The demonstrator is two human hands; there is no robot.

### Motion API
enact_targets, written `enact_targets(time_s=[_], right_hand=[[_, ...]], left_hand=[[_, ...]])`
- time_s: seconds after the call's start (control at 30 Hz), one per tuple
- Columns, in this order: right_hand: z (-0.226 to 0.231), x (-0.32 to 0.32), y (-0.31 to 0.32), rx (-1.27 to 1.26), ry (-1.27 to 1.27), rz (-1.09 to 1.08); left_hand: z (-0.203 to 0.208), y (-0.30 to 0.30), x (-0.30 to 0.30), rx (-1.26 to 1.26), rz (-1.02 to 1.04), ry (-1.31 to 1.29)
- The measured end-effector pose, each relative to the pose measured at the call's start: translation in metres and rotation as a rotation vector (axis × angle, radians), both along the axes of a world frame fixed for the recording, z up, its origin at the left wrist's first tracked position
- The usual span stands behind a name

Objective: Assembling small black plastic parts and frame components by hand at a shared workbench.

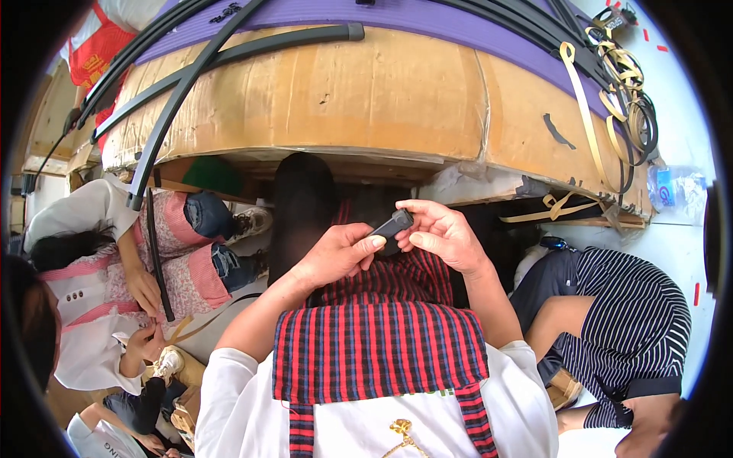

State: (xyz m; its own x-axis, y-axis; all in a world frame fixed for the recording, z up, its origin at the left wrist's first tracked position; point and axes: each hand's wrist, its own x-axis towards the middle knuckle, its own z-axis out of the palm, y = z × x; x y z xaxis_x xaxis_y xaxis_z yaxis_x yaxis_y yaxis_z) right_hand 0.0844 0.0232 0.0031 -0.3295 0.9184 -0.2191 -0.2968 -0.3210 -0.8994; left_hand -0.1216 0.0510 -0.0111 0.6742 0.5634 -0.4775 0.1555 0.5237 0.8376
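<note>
1. A broad brown worktable (pixel 382 99) spans the space in front of you.
2. Your red-and-black striped apron (pixel 382 353) covers your chest and lap.
3. Long dark strips (pixel 172 117) lie across the table, one jutting past its near edge.
4. Your left hand (pixel 336 253) pinches a short dark piece (pixel 392 226).
5. Your right hand (pixel 449 237) curls loosely at its end; whether it grips, I cannot tell.
6. That piece sits between your hands, above your lap.

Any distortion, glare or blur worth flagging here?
Head view: fisheye bends the cardboard-covered bench into an arc, with black corners; head view: the pale floor at right is very bright, while the space beneath the bench is shadowed; head view: the left hand, right hand and dark piece look reasonably sharp.
</note>
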Motion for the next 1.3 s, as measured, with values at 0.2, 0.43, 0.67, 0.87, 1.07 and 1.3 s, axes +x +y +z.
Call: enact_targets(time_s=[0.2, 0.43, 0.67, 0.87, 1.07, 1.3], right_hand=[[0.001, -0.008, -0.003, 0.049, -0.314, -0.092], [-0.008, -0.006, -0.010, 0.051, -0.294, -0.074], [0.006, 0.013, -0.004, 0.310, -0.622, -0.046], [-0.008, 0.029, -0.015, 0.007, -0.620, 0.141], [-0.026, 0.053, -0.036, -0.125, -0.552, 0.011], [-0.058, 0.125, -0.065, -0.213, -0.390, -0.196]], left_hand=[[-0.008, -0.013, 0.006, 0.267, 0.012, 0.174], [-0.012, -0.020, 0.007, 0.441, -0.003, 0.241], [-0.002, -0.007, 0.023, 0.729, -0.081, 0.313], [0.000, -0.013, 0.048, 0.694, -0.250, 0.331], [-0.033, -0.022, 0.049, 0.761, -0.381, 0.240], [-0.016, -0.040, -0.053, 0.969, 0.310, 0.305]])
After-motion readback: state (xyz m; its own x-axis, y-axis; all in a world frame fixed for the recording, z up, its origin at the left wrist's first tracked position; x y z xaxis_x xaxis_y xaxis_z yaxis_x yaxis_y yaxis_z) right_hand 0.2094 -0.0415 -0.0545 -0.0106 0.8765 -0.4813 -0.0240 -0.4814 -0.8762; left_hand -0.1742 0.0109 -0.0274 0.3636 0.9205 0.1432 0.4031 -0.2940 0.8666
